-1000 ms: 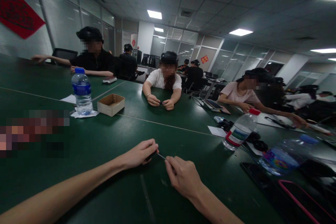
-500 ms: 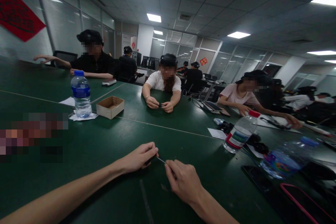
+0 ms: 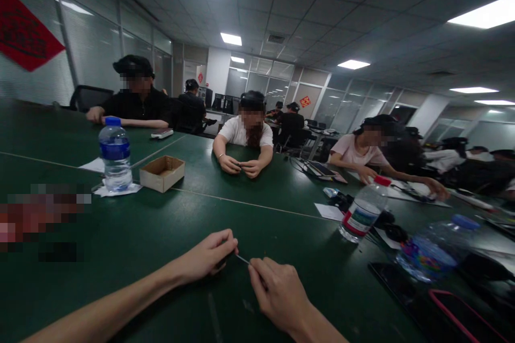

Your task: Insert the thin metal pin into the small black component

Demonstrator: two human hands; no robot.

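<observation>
Over the green table (image 3: pixel 161 257), my left hand (image 3: pixel 213 252) is closed, thumb and fingertips pinched together at one end of a thin grey rod (image 3: pixel 242 259). My right hand (image 3: pixel 279 289) has its fingers curled round the other end. Only a short length of the rod shows between the hands, and both its ends are hidden by fingers. Whether anything else sits inside my left hand I cannot tell.
A small open cardboard box (image 3: pixel 162 174) and a blue-capped water bottle (image 3: pixel 115 158) stand ahead to the left. To the right are a red-capped bottle (image 3: pixel 364 211), a blue-capped bottle (image 3: pixel 436 252) and a pink-edged phone (image 3: pixel 462 316). Co-workers sit around the table.
The view has shifted slightly, so most things sit a little lower and further left. My hands keep nearly the same hold. The co-worker in black at the left has drawn in an outstretched arm.
</observation>
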